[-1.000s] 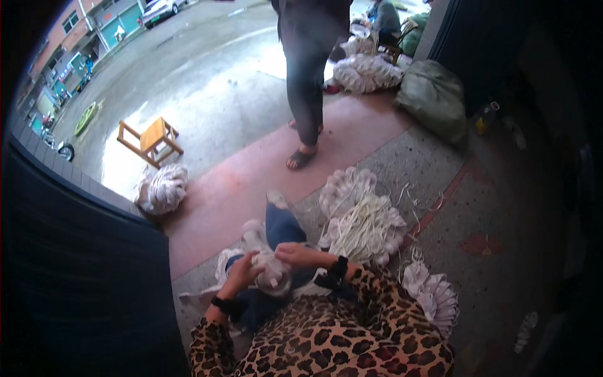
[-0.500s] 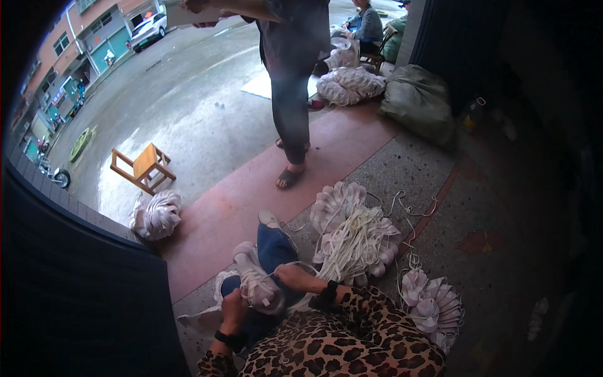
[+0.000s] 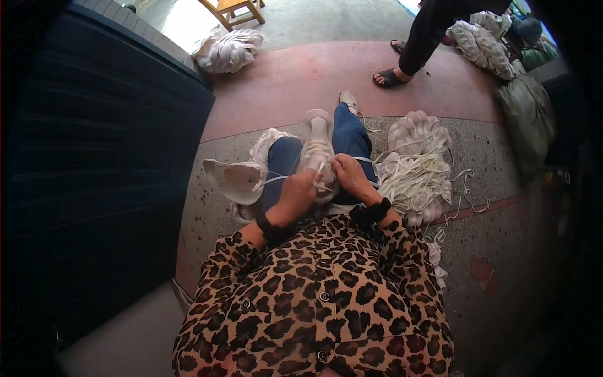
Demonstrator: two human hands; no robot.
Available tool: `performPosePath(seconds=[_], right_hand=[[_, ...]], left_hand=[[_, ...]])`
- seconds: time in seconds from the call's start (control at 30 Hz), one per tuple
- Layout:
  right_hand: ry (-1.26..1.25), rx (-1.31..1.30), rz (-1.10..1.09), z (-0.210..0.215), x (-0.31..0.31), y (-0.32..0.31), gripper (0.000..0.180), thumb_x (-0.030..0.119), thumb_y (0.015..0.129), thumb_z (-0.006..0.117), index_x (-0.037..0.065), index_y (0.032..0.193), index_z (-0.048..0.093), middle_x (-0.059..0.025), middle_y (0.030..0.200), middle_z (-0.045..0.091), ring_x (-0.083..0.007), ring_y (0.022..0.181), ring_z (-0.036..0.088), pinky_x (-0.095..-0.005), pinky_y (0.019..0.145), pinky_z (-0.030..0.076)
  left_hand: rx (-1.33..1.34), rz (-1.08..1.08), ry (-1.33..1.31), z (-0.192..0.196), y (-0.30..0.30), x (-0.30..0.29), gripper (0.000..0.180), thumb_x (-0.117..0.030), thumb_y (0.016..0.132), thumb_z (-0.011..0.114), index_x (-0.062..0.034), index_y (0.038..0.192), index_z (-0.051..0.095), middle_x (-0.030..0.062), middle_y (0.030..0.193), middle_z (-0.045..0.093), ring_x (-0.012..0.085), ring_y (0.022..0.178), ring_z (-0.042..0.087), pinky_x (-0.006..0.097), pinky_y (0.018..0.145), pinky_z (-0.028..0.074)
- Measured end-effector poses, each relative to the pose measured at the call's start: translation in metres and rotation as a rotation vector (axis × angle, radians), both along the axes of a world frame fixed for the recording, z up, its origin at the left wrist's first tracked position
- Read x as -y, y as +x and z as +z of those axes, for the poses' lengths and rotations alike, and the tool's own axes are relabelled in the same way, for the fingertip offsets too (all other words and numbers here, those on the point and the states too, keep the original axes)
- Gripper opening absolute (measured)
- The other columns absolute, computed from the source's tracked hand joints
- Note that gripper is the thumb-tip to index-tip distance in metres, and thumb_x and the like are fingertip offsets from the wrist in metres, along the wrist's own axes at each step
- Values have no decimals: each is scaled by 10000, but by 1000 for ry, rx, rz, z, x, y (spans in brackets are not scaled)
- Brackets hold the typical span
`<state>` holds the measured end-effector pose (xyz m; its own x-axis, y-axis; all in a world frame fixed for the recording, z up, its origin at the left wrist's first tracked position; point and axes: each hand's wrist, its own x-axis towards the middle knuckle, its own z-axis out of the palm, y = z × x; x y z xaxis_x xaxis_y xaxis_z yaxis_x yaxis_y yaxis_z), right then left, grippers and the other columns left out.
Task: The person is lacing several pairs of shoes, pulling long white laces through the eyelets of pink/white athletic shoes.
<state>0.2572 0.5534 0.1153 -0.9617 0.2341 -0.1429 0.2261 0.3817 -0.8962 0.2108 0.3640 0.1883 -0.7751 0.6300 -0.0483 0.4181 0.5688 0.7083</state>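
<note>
Between my knees sits a pale pinkish-white shoe upper (image 3: 316,151), slung with white laces, on a pale upright stand (image 3: 318,129). At its near left edge my left hand (image 3: 297,196) is closed on a white shoelace (image 3: 274,180); a loop of lace shows by the fingers. My right hand (image 3: 352,174) pinches lace at the upper's right side, close to the left hand. What lies inside the fingers is mostly hidden. Beside my left leg lies another white shoe upper (image 3: 237,180), its opening turned up.
Right of my leg, a heap of white laces (image 3: 418,185) lies on stacked shoe uppers (image 3: 418,131). Another upper bundle (image 3: 229,50) rests near the dark door (image 3: 113,157). A wooden chair (image 3: 235,9), a standing person's sandalled foot (image 3: 391,77) and a grey-green sack (image 3: 526,119) are farther off.
My view has tilted down and swung left. Both hands have come closer together over the shoe upper, where the right hand had been pulling a lace out to the right.
</note>
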Motion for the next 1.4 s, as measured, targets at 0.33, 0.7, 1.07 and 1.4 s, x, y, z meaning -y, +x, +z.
performPosePath(seconds=[0.33, 0.7, 1.07, 1.4], right_hand=[[-70, 42, -164, -13, 16, -22, 300, 243, 996, 560, -28, 923, 666, -171, 871, 659, -327, 824, 620, -431, 749, 488], [-12, -20, -54, 0, 16, -11, 253, 149, 950, 597, -30, 1114, 668, -251, 980, 704, -425, 957, 674, -452, 808, 533], [-256, -13, -46, 26, 16, -15, 303, 178, 935, 673, -12, 1172, 674, -196, 1011, 733, -281, 915, 716, -374, 802, 554], [-297, -79, -63, -12, 21, -20, 292, 165, 959, 706, -14, 1185, 664, -101, 1072, 725, -166, 979, 675, -324, 854, 546]], left_hand=[[-44, -5, 114, 0, -4, -6, 257, -233, 1022, 582, -23, 877, 617, 241, 750, 645, 461, 721, 641, 524, 618, 482], [19, -72, 86, -9, -5, 0, 207, -183, 1006, 603, 7, 967, 676, 232, 817, 672, 428, 759, 672, 449, 652, 519], [-35, 47, 135, -2, -64, 4, 287, -84, 970, 601, -2, 1243, 624, 233, 1058, 717, 328, 926, 719, 411, 786, 562], [231, -159, 44, -26, -90, -12, 375, -115, 893, 709, -21, 1249, 637, 151, 852, 709, 240, 771, 689, 369, 715, 558]])
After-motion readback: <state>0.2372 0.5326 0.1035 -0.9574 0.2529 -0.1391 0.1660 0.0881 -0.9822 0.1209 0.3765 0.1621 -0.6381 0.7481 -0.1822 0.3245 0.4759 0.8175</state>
